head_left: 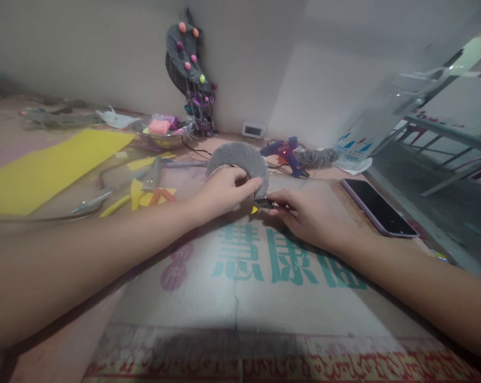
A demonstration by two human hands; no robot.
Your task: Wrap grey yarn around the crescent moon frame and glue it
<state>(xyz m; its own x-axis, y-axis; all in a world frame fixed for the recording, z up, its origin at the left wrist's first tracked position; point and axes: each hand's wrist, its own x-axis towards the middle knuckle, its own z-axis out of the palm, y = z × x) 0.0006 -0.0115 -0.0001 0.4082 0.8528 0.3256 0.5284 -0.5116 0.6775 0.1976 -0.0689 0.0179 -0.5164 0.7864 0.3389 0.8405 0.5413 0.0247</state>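
Note:
A crescent wrapped in grey yarn (pixel 240 154) is held over the printed cardboard sheet (pixel 176 314). My left hand (pixel 228 189) is closed on its inner curve, thumb lying along the front. My right hand (pixel 294 210) is closed at the crescent's lower right tip, pinching a small dark grey strand-like piece (pixel 264 203) that looks like yarn; the fingers partly hide it. A bit of yellow (pixel 255 209) peeks out under that tip.
Behind stand a blue glue gun (pixel 286 153) with an orange light, a grey yarn bundle (pixel 315 158) and a finished yarn crescent with beads (pixel 184 58). A phone (pixel 378 207) lies right. Yellow paper (pixel 57 170), scissors (pixel 91 201) and a bowl of packets (pixel 164 133) lie left.

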